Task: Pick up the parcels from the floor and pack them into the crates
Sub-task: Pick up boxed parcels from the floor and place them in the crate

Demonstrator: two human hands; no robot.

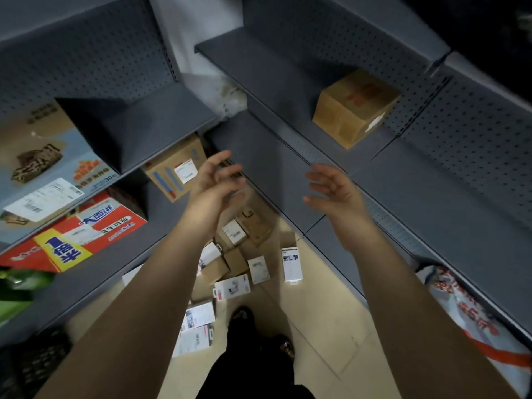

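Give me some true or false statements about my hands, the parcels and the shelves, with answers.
1. The left hand and the right hand hold nothing. True.
2. The floor has been cleared. False: many parcels lie on it.
3. A brown box sits on a shelf to the right. True.
4. Nothing is stored on the left side. False: a red carton lies on a left shelf.

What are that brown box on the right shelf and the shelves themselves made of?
Brown box: looks like cardboard, matte tan, folded edges, white label stuck on. Shelves: probably painted sheet metal, flat grey, thin edges, perforated back panels.
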